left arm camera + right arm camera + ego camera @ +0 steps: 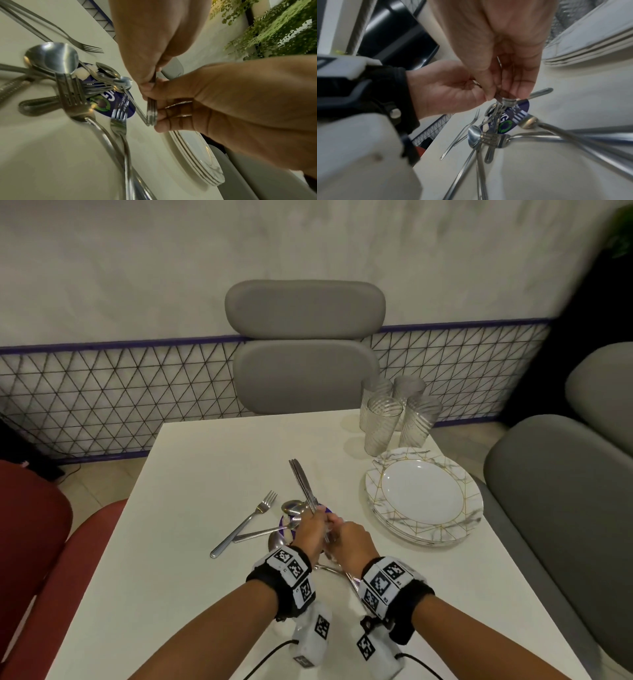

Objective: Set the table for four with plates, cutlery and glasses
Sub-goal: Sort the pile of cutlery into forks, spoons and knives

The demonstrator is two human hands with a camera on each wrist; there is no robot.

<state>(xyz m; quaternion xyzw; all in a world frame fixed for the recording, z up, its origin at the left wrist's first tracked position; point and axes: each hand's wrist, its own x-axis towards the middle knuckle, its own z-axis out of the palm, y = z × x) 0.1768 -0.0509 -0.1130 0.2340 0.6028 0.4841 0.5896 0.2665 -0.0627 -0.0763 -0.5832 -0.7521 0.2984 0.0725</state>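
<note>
Both hands are on the knives (pixel 301 482) now, a bundle of them stacked flat together, blades fanning up and away from the grip. The left hand (pixel 310 530) is wrapped round the handles; the right hand (pixel 349 537) pinches the same bundle just beside it, fingertips at the handle ends. From the left wrist view you can count the rounded handle butts (pixel 151 115) lying flush, thin polished steel, slippery-looking.

The step, as I read it, is squaring the knives or peeling one off. To do it well: keep the left hand firm low on the handles, let the right slide one knife out along its length, blades pointed away.

Below the grip, the loose forks (pixel 245 523) and spoons (pixel 291 506) lie crossed over a blue label (pixel 118 102) on the table (pixel 191 474). Right of the grip sit the plates (pixel 424 498), stacked, with the glasses (pixel 397 412) beyond them, all unplaced.
</note>
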